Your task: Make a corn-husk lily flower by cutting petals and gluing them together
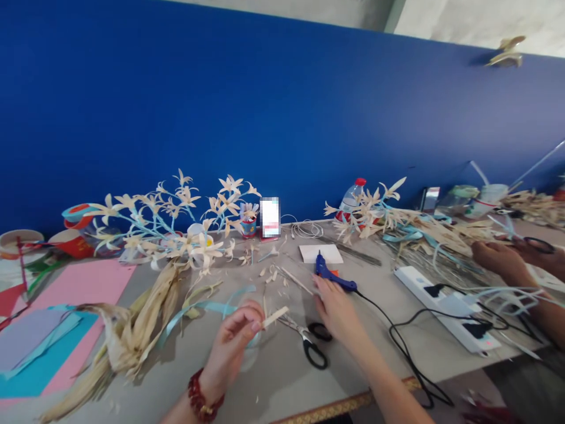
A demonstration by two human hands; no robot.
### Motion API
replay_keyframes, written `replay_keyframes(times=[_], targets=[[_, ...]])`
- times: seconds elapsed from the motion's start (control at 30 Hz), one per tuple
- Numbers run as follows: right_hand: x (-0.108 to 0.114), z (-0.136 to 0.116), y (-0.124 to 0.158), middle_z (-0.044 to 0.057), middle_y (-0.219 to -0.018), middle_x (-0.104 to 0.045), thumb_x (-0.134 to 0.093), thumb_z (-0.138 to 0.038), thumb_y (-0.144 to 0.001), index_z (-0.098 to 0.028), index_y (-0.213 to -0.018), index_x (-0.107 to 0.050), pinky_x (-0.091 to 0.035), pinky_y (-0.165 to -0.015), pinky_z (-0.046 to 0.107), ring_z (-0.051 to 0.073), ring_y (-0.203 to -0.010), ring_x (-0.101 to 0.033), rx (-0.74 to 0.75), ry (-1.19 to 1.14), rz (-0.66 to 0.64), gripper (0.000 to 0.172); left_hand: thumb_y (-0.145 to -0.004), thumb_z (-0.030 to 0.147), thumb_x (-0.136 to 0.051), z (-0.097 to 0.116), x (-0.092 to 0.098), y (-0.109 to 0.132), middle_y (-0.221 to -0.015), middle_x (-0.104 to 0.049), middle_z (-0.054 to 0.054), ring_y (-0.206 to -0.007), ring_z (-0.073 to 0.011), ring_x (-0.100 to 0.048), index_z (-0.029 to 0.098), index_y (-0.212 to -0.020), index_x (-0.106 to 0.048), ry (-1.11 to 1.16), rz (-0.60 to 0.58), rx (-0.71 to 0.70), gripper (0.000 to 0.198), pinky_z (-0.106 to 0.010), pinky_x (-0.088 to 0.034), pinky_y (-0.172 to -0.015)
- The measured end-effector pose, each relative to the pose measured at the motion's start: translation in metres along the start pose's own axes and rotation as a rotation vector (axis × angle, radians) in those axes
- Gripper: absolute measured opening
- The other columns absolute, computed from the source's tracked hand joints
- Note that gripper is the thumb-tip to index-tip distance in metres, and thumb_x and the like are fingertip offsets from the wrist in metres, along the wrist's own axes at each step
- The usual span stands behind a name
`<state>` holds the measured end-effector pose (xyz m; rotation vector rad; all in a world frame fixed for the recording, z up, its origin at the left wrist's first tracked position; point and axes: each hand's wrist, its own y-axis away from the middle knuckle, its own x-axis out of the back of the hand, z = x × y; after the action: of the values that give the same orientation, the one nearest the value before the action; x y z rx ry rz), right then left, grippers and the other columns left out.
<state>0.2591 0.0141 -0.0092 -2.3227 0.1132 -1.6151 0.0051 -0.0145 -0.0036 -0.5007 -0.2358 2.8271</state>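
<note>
My left hand (238,333) is closed, pinching a short pale strip of corn husk (275,317) between thumb and fingertips. My right hand (335,309) reaches forward with its fingers stretched out, just in front of a blue glue gun (334,275). Whether the fingertips touch the gun I cannot tell. The gun lies with its nozzle over a white card (309,254). Between my hands a pair of scissors (314,347) with black handles rests on the table, its blades partly behind the strip. Small husk pieces (269,272) lie scattered beyond my hands.
Husk flowers on blue stems (154,221) stand at back left. Dry corn husks (141,330) and coloured paper (57,371) cover the left. A black cord runs to a white power strip (435,309) at right. Another person's hands (498,259) work at far right. A bottle (352,197) stands behind.
</note>
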Motion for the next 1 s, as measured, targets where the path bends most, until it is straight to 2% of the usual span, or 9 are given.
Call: replay_keyframes(times=[0.07, 0.1, 0.2, 0.3, 0.43, 0.53, 0.73, 0.87, 1.0], targets=[[0.011, -0.010, 0.002, 0.019, -0.117, -0.062, -0.044, -0.018, -0.090, -0.012, -0.112, -0.059, -0.040, -0.093, 0.046, 0.033, -0.108, -0.055, 0.041, 0.061, 0.075, 0.028, -0.083, 0.032, -0.065, 0.000, 0.000, 0.000, -0.080, -0.052, -0.004, -0.082, -0.0175, -0.049, 0.017, -0.071, -0.061, 0.015, 0.026, 0.021, 0.019, -0.029, -0.038, -0.075], [0.017, -0.015, 0.005, 0.016, -0.111, -0.064, -0.044, -0.020, -0.092, -0.014, -0.104, -0.061, -0.041, -0.091, 0.044, 0.031, -0.104, -0.057, 0.063, 0.044, 0.045, 0.022, -0.083, 0.033, -0.065, 0.000, 0.000, -0.001, -0.081, -0.052, -0.004, -0.083, -0.0177, -0.049, 0.017, -0.070, -0.061, 0.014, 0.041, 0.024, 0.020, -0.029, -0.039, -0.075], [0.029, -0.027, 0.022, 0.008, -0.088, -0.066, -0.049, -0.025, -0.091, -0.019, -0.087, -0.061, -0.046, -0.073, 0.033, 0.024, -0.083, -0.061, 0.090, -0.041, -0.207, 0.014, -0.082, 0.033, -0.066, 0.001, 0.000, -0.001, -0.086, -0.052, -0.005, -0.085, -0.0174, -0.049, 0.017, -0.070, -0.064, -0.024, 0.114, -0.005, 0.020, -0.028, -0.040, -0.074], [0.029, -0.029, 0.044, 0.008, -0.091, -0.064, -0.060, -0.022, -0.082, -0.019, -0.090, -0.060, -0.045, -0.074, 0.033, 0.025, -0.088, -0.060, 0.093, -0.015, -0.350, 0.008, -0.080, 0.033, -0.068, 0.001, 0.000, -0.001, -0.083, -0.050, -0.003, -0.080, -0.0157, -0.048, 0.018, -0.072, -0.068, -0.071, 0.173, -0.034, 0.017, -0.026, -0.039, -0.070], [0.022, -0.023, 0.062, 0.010, -0.102, -0.063, -0.056, -0.015, -0.080, -0.018, -0.104, -0.057, -0.045, -0.079, 0.033, 0.025, -0.094, -0.060, 0.030, -0.002, -0.360, 0.023, -0.079, 0.034, -0.070, -0.002, 0.000, 0.000, -0.069, -0.050, 0.000, -0.065, -0.0115, -0.044, 0.017, -0.073, -0.066, -0.033, 0.216, 0.089, 0.018, -0.022, -0.035, -0.060], [0.022, -0.020, 0.065, 0.010, -0.098, -0.064, -0.055, -0.012, -0.077, -0.017, -0.098, -0.058, -0.043, -0.075, 0.031, 0.025, -0.090, -0.061, -0.005, 0.021, -0.384, 0.021, -0.081, 0.034, -0.068, -0.002, -0.001, -0.001, -0.061, -0.048, 0.003, -0.057, -0.0092, -0.039, 0.018, -0.074, -0.062, 0.035, 0.241, 0.174, 0.019, -0.020, -0.032, -0.055], [0.034, -0.012, 0.066, 0.006, -0.080, -0.066, -0.056, -0.014, -0.068, -0.019, -0.082, -0.060, -0.037, -0.063, 0.028, 0.021, -0.072, -0.060, -0.119, 0.039, -0.420, 0.015, -0.079, 0.027, -0.069, 0.007, 0.000, -0.003, -0.079, -0.056, -0.001, -0.078, -0.0129, -0.050, 0.018, -0.074, -0.066, 0.094, 0.207, 0.074, 0.011, -0.023, -0.039, -0.073], [0.035, 0.003, 0.069, -0.002, -0.062, -0.057, -0.055, -0.024, -0.074, -0.021, -0.084, -0.056, -0.036, -0.055, 0.025, 0.016, -0.058, -0.054, -0.248, -0.328, -0.472, 0.010, -0.075, 0.024, -0.073, 0.007, 0.002, -0.003, -0.080, -0.057, -0.001, -0.080, -0.0126, -0.050, 0.018, -0.073, -0.070, 0.058, 0.210, 0.029, 0.008, -0.022, -0.040, -0.072], [0.028, 0.001, 0.076, 0.002, -0.078, -0.063, -0.060, -0.041, -0.079, -0.021, -0.087, -0.046, -0.042, -0.052, 0.025, 0.013, -0.056, -0.056, -0.415, -1.075, -0.580, 0.026, -0.074, 0.025, -0.075, 0.003, 0.002, -0.003, -0.070, -0.061, 0.000, -0.066, -0.0099, -0.052, 0.018, -0.077, -0.070, 0.114, 0.195, 0.145, 0.009, -0.020, -0.040, -0.064]])
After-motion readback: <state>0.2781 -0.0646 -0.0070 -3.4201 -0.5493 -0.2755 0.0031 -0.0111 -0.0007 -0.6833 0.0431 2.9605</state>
